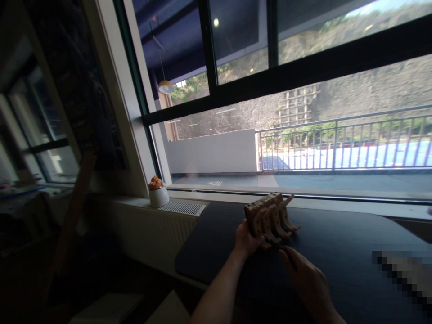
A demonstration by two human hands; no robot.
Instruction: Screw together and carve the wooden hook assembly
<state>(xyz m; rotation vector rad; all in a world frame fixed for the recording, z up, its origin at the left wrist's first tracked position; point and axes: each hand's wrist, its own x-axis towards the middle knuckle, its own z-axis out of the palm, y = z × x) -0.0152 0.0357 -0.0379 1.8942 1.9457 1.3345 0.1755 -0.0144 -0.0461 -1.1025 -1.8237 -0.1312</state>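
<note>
A small wooden model point(270, 215) with several curved legs stands on a dark round-cornered table point(337, 252) near the window. My left hand point(246, 240) grips the model's near left end, fingers wrapped on it. My right hand point(303, 274) lies low on the table just right of and below the model, fingers stretched toward its feet, apart from it.
A white pot with an orange top point(157, 192) sits on the window sill at left, beside a vent grille point(182, 208). Large windows point(303, 112) rise behind the table. A blurred pale object point(405, 270) lies at the table's right edge. Dark room to the left.
</note>
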